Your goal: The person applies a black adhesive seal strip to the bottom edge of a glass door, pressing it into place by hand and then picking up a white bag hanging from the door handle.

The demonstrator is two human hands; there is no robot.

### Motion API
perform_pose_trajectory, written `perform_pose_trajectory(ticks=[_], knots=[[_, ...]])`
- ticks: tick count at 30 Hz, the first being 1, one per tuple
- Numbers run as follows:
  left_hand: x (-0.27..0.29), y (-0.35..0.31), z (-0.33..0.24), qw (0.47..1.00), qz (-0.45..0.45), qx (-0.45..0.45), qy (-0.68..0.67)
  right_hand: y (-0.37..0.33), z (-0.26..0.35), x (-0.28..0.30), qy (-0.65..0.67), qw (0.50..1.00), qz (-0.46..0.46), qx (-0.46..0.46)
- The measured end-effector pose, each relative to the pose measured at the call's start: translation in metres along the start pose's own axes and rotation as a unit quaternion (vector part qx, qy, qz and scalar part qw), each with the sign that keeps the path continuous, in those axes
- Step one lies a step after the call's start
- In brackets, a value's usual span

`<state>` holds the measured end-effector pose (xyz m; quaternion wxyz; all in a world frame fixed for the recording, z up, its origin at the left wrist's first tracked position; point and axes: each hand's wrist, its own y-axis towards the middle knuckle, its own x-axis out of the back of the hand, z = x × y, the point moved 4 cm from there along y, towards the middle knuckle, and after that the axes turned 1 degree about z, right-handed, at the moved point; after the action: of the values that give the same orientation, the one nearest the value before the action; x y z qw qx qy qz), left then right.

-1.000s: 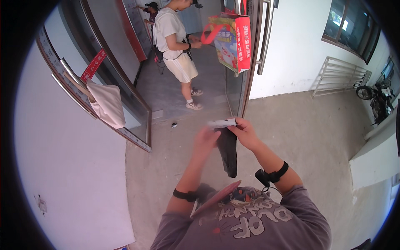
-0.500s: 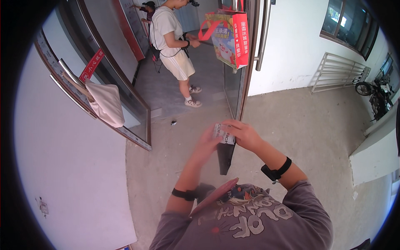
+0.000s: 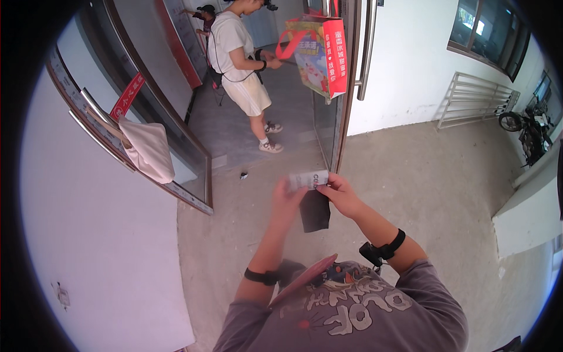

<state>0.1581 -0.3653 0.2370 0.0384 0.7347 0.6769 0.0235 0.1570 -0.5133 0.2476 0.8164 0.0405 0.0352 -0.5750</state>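
Note:
Between my two hands, out in front of my chest, is a thin sheet-like piece with a white printed band (image 3: 309,179) on top and a plain dark grey flap (image 3: 315,212) hanging below; its exact kind I cannot make out. My left hand (image 3: 286,198) is closed on its left end, partly blurred. The thumb and fingers of my right hand (image 3: 342,193) pinch its right end. A black strap sits on each of my forearms, the right one carrying a small black box (image 3: 370,254).
A colourful shopping bag (image 3: 316,56) hangs on the right glass door; a pale cloth bag (image 3: 148,151) hangs on the left door's handle. Beyond the doorway stands a person in white (image 3: 240,64), another person (image 3: 205,20) farther back. A metal rack (image 3: 478,102) and motorbike (image 3: 531,138) are at right.
My right hand has shifted from the piece's top to its right end. The white band now lies more level, and the dark flap shows wider and hangs less low.

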Motion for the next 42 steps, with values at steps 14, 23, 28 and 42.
perform_pose_trajectory(ticks=[14,23,28,42], knots=[[-0.002,-0.017,-0.013,0.950,0.155,0.056,-0.264,-0.008,0.018,-0.009,0.136,0.980,0.043,0.140],[-0.016,-0.031,-0.023,0.825,0.181,0.169,-0.508,-0.022,0.051,-0.015,-0.183,0.917,0.012,0.355],[-0.009,-0.029,-0.026,0.959,0.130,0.120,-0.220,-0.026,0.053,-0.019,-0.257,0.884,0.000,0.390],[0.000,-0.014,-0.030,0.993,0.025,0.041,-0.107,-0.009,0.016,-0.006,0.024,0.997,0.035,-0.061]])
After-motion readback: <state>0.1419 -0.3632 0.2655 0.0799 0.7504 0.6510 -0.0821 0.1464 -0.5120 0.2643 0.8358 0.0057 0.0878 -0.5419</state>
